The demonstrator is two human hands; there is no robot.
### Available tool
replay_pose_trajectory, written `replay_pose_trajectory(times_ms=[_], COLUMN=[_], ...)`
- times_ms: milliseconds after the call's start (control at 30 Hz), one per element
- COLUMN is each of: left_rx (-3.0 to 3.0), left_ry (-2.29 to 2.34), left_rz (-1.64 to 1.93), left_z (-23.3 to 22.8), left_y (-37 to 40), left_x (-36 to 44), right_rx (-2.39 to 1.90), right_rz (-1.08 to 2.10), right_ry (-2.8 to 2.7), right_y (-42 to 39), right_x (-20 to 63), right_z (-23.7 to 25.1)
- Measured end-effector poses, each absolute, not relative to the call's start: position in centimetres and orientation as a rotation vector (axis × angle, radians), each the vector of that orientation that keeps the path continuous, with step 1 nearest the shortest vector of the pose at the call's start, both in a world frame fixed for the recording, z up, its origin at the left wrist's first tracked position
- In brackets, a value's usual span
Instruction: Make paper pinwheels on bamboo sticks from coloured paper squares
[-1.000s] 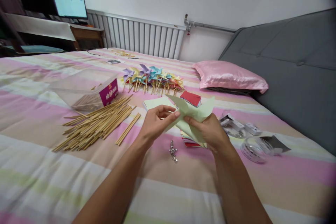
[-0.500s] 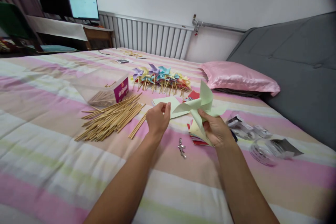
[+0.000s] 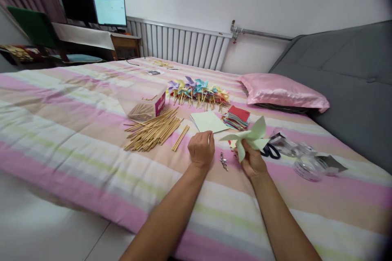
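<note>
Toward the bed's (image 3: 101, 167) near edge, a seemingly half-assembled pinwheel (image 3: 248, 133) is pinched by the right hand (image 3: 253, 162); left hand (image 3: 201, 149) curled, contents unclear; steadiness advised.

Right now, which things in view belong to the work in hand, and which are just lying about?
Likely in the work:
pale green pinwheel, in the right hand
small metal pieces
loose wooden sticks
pale paper sheets
red-topped paper stack
grouped pinwheels

Likely just about:
pink pillow
lit monitor
green chair
</note>
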State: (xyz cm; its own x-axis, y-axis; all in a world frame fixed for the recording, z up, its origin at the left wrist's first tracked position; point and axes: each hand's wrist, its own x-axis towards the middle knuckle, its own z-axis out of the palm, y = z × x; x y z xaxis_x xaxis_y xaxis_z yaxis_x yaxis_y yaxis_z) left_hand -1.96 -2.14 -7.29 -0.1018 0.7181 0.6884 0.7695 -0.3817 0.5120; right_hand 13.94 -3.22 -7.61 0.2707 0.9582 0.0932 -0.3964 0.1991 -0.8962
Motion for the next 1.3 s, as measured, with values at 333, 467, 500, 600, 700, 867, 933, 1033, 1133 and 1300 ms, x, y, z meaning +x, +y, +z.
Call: replay_pose_trajectory(times_ms=[333, 467, 500, 600, 700, 867, 933, 1033, 1133, 1300], left_rx=[-2.077, -2.103, -2.102, -2.106, -2.160, -2.169, -2.100, -1.963, -1.879, -1.852], left_ry=[-1.617, -1.584, -1.574, -1.560, -1.547, -1.693, -1.839, -2.081, -2.267, -2.393], left_rz=[-1.565, -1.528, -1.520, -1.487, -1.406, -1.188, -1.077, -0.892, -0.697, -0.463], left_z=[-7.7, -8.3, -8.4, -8.7, -8.5, -6.1, -4.5, -2.3, -1.0, -0.9], left_y=[-7.6, -8.8, -9.0, -9.6, -9.8, -8.0, -6.6, -4.7, -3.3, -2.5], left_x=[-4.4, -5.1, -5.2, -5.8, -6.4, -9.5, -11.8, -15.9, -19.3, -21.3], right_rx=[-0.717, -0.660, -0.653, -0.625, -0.614, -0.598, -0.587, -0.581, -0.574, -0.566], right_rz=[1.475, 1.488, 1.480, 1.457, 1.458, 1.469, 1.476, 1.486, 1.487, 1.489], right_ry=[-0.400, -0.344, -0.335, -0.300, -0.269, -0.235, -0.230, -0.217, -0.209, -0.209], right_y=[-8.7, -10.0, -10.3, -10.8, -11.0, -10.6, -10.5, -10.2, -10.0, -9.5], right_x=[15.1, 15.3, 15.3, 15.5, 15.6, 15.6, 15.6, 15.6, 15.7, 15.9], right_z=[-9.5, -9.8, -9.9, -10.2, -10.6, -10.8, -10.8, -11.0, -11.3, -11.7])
